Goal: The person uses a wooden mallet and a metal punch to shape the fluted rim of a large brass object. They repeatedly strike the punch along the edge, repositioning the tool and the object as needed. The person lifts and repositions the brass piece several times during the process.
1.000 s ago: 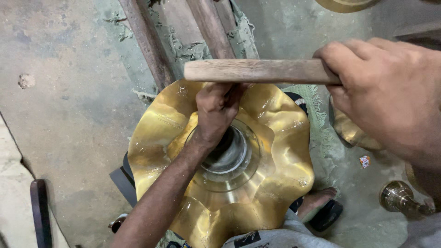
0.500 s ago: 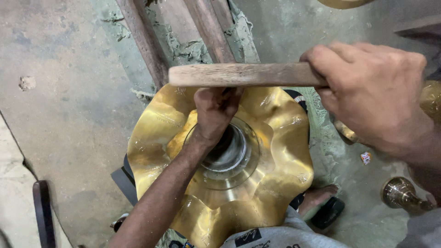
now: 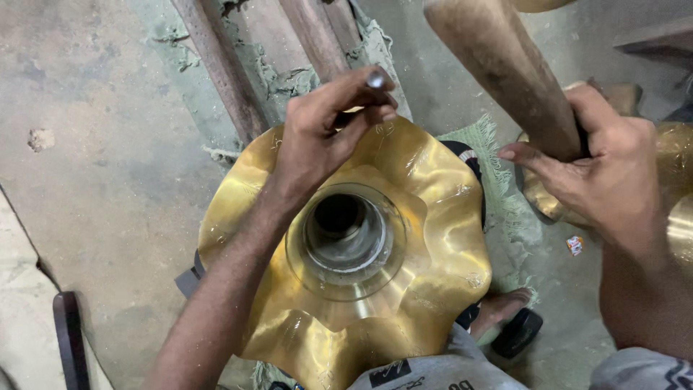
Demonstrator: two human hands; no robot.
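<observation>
Wavy-edged brass bowl is sitting mouth-up on the concrete floor between the person's legs, its round central opening exposed, with a foot in a black sandal showing just past its lower right rim. Left hand is hovering over the bowl's far rim, fingertips pinching a small dark metal piece; right hand is clenching the wooden mallet handle, which is angling up and away to the right of the bowl. Two rusty bars are lying on the floor beyond the rim, and more brass pieces are resting behind the right hand.
</observation>
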